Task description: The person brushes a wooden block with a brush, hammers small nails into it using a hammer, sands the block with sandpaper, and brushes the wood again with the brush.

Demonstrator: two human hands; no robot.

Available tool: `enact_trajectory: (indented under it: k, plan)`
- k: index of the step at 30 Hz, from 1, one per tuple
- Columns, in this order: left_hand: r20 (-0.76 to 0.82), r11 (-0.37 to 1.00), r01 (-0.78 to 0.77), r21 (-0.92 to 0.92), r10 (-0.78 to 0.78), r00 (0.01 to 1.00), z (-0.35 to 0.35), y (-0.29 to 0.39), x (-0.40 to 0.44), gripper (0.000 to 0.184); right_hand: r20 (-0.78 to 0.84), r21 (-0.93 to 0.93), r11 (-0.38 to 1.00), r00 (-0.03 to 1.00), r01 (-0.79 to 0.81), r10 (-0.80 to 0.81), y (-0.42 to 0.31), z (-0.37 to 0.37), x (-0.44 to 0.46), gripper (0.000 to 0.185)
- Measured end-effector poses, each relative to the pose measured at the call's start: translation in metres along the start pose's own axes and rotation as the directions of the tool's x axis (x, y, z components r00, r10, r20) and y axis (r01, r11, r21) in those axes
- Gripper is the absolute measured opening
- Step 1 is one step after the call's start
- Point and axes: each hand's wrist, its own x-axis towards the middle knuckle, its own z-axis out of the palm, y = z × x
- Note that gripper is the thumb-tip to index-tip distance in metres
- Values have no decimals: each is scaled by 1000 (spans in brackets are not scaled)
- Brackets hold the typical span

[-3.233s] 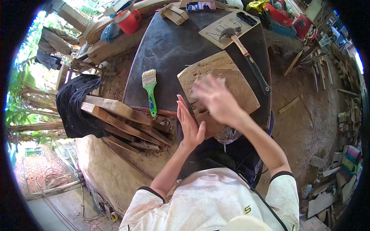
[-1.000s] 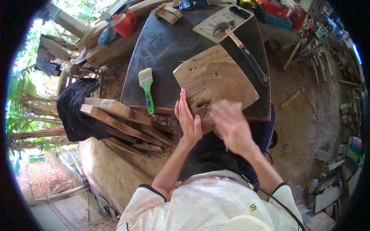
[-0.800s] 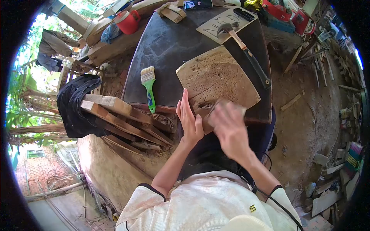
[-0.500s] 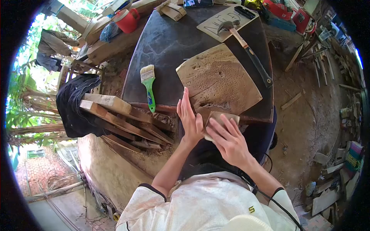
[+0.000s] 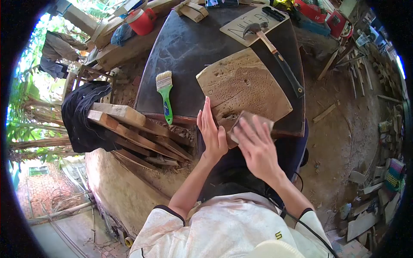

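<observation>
A flat wooden board, its face covered in small dots and carved marks, lies on the dark table. Along its lower left edge my left hand rests with fingers stretched out, the thumb slightly apart. My right hand presses its fingers over a brown piece of sandpaper at the board's near edge; the fingers are slightly blurred. A rough hollow shows in the board just above the sandpaper. Left of the board lies a green-handled paintbrush, and to its right a claw hammer.
A lettered board with a black marker or clip on it lies at the table's far side, near a small wooden block. Stacked timber with a dark cloth stands at left. A red jug is behind.
My right hand and the sandpaper have moved a little up and to the right onto the board's near edge. My left hand has stayed in place.
</observation>
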Motion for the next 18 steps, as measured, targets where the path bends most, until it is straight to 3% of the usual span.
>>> enact_trajectory:
  k: [3, 4, 5, 8, 11, 12, 15, 16, 18]
  plan:
    - [5, 1000, -2, 3, 2, 1000, 0, -1, 0, 79, -72, -45, 996, 994, -83, 80, 37, -19, 24, 40]
    - [2, 1000, -4, 1, 4, 1000, 0, -1, 0, 78, -166, -121, 974, 972, -189, 168, 51, -23, 38, 41]
    - [-1, 1000, -7, -3, 7, 1000, 0, 0, 0, 78, -218, -249, 948, 965, -199, 145, 58, -14, 44, 40]
    - [-4, 1000, 15, -17, -15, 1000, 2, -1, -2, 79, -70, -138, 988, 995, 66, -76, 36, 9, 45, 38]
    - [-5, 998, 8, -68, -9, 1000, -1, 0, -1, 84, -36, -236, 972, 999, -7, -2, 66, -12, 95, 38]
    - [-3, 998, 8, -56, -8, 1000, 0, 0, -2, 83, -226, -264, 962, 974, -64, 3, 92, -1, 112, 37]
    - [-10, 1000, 2, -28, -2, 1000, 0, -3, 0, 81, 27, -55, 992, 993, 116, -114, 53, -3, 125, 37]
    - [-14, 1000, 3, -29, -4, 1000, 2, -3, -1, 81, -109, -214, 932, 942, 291, -319, 52, 36, 108, 37]
    - [-10, 998, 14, -59, -14, 1000, 1, 0, -1, 85, 31, -115, 979, 986, 169, -166, 59, 21, 131, 40]
